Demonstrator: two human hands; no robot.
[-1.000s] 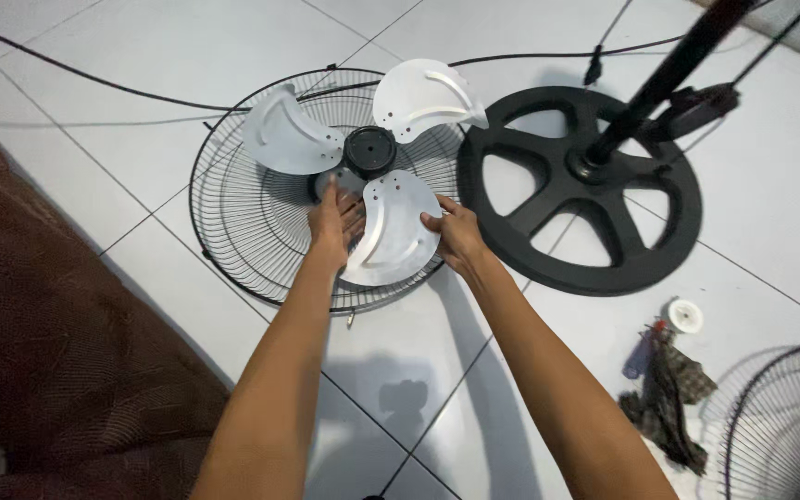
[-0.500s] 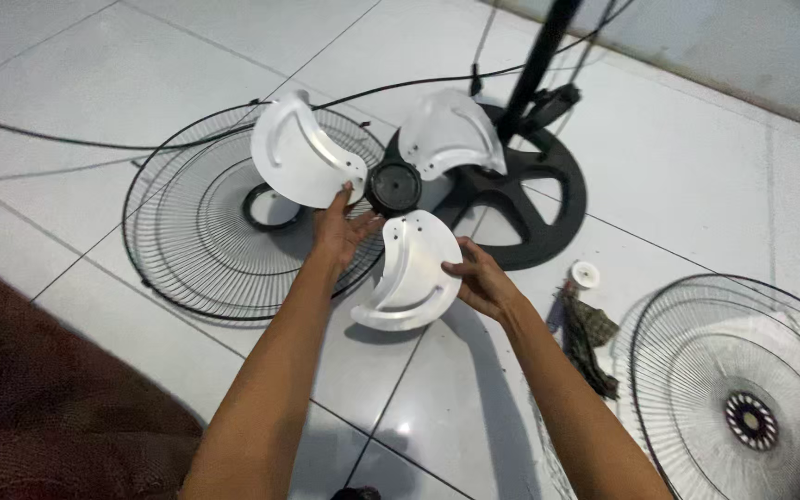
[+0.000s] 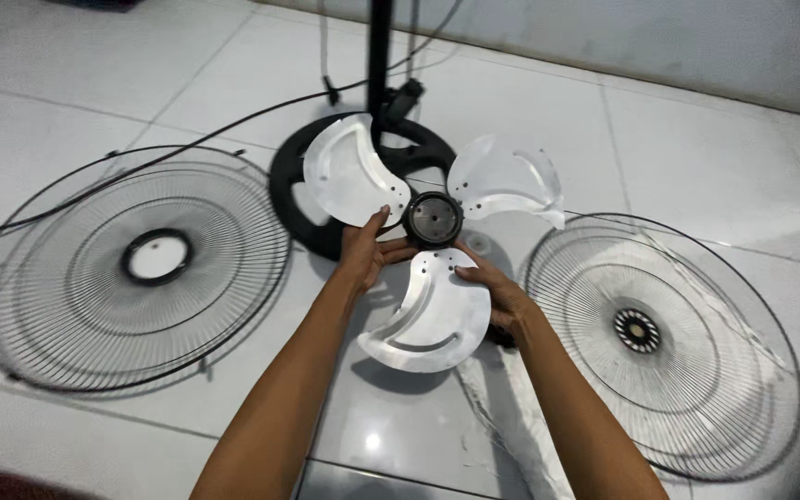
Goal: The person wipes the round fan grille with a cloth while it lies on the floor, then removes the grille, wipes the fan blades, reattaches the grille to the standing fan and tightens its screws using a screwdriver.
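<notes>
Your left hand and right hand are both gripping the three-bladed silvery metal fan blade mid-frame; it is likely light, stiff and sharp-edged, so hold near the black hub.

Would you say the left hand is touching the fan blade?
Touching: the head view shows the left hand gripping the fan blade beside its black hub.

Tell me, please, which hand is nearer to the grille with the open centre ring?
Left. The left hand is nearer the grille; the right hand is beyond the blade.

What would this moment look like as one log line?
left hand: holds fan blade by hub | right hand: grips lower blade | wire grilles: on floor either side
</notes>
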